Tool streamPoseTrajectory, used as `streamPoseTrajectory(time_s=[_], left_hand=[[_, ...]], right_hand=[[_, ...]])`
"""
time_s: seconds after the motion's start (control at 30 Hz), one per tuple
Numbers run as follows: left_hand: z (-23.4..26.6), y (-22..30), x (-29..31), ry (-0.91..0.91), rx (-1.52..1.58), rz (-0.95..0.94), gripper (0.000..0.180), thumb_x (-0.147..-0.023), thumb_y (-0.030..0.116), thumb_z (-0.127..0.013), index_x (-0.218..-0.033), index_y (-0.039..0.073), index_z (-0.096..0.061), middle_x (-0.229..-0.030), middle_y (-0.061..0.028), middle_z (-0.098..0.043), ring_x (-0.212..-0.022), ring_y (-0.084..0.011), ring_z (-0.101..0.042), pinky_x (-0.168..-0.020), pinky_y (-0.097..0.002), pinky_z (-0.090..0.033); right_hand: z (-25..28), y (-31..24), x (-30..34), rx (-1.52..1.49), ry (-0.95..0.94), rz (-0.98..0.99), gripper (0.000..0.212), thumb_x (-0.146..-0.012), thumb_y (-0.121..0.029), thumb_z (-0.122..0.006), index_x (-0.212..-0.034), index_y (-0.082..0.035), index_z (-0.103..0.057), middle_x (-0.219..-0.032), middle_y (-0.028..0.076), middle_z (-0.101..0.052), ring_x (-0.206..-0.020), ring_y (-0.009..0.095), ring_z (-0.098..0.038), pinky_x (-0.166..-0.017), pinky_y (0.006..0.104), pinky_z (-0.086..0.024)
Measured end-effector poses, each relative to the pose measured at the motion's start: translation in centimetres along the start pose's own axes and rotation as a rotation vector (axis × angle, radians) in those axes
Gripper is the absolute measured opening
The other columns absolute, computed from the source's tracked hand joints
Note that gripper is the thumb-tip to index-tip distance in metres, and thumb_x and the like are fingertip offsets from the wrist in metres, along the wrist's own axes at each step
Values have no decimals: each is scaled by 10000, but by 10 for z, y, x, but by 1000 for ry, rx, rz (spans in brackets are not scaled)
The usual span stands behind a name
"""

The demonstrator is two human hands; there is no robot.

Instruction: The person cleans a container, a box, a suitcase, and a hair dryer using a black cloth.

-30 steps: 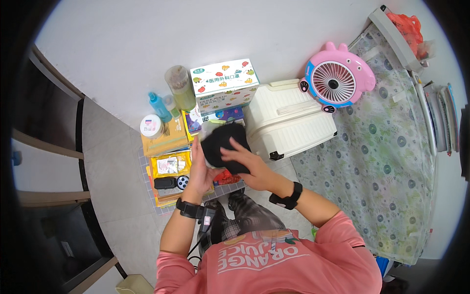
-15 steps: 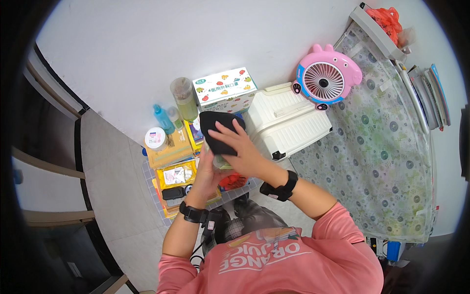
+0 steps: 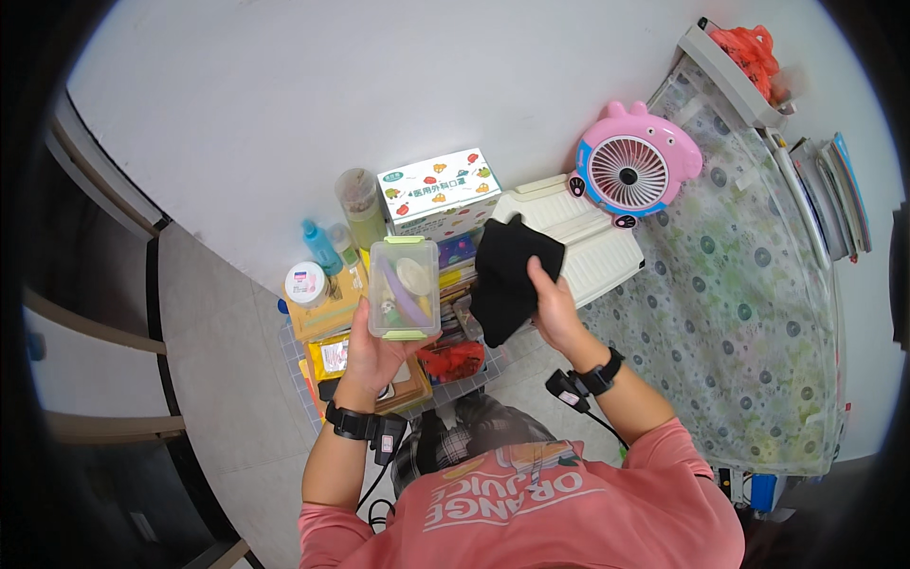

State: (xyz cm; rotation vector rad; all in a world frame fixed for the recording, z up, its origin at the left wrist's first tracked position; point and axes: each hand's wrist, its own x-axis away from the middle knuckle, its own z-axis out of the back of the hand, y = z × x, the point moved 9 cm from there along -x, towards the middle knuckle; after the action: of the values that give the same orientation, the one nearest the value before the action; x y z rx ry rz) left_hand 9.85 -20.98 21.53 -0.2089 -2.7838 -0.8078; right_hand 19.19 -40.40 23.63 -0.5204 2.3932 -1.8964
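Note:
My left hand [image 3: 379,356] grips a clear plastic box [image 3: 402,313] with pale green clips by its lower left side. Through the lid show a purple curved thing, a whitish oval one and smaller pieces. To the right, my right hand [image 3: 557,308] holds a black cloth [image 3: 512,275], thumb on top and the other fingers hidden beneath. The cloth hangs over the near left part of a white case [image 3: 607,251]. Box and cloth are apart, both held above the cluttered small table [image 3: 464,387].
Behind the box stand a patterned carton [image 3: 441,185], a tall clear cup [image 3: 360,204], a blue bottle [image 3: 320,247] and a white round jar [image 3: 304,283]. A pink fan [image 3: 630,161] sits on the white case. A red bag [image 3: 453,362] lies near the table's front edge.
The black cloth has come off the box and moved right with my right hand. My hands have parted, and the box in my left hand is now uncovered.

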Motion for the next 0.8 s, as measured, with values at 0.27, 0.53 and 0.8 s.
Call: streamPoseTrajectory(time_s=[0.27, 0.53, 0.8], left_hand=[[-5, -6, -19, 92, -77, -68, 518, -841, 432, -409, -1255, 125, -449, -1202, -50, -528, -1075, -231, -514, -880, -372, -403], [8, 14, -1, 209, 105, -153, 616, -773, 517, -421, -1263, 145, -444, -1220, -53, -507, -1089, -215, -484, -854, -390, -406], [21, 19, 1, 99, 27, -121, 578, -782, 433, -494, -1236, 78, -461, -1165, -93, -540, -1064, -252, -518, -871, -394, -429]], right_hand=[[-108, 23, -10, 119, -199, -234, 550, -941, -417, -407, -1227, 49, -464, -1177, 138, -545, -1084, 198, -494, -929, 292, -377], [-106, -7, 37, 536, -546, 560, 520, -781, 15, -543, -1288, 6, -428, -1368, 162, -396, -1317, 335, -295, -1063, 400, -254], [-15, 13, -4, 324, -69, 119, 379, -940, -259, -458, -1118, 66, -539, -979, 129, -647, -871, 181, -592, -773, 298, -457]])
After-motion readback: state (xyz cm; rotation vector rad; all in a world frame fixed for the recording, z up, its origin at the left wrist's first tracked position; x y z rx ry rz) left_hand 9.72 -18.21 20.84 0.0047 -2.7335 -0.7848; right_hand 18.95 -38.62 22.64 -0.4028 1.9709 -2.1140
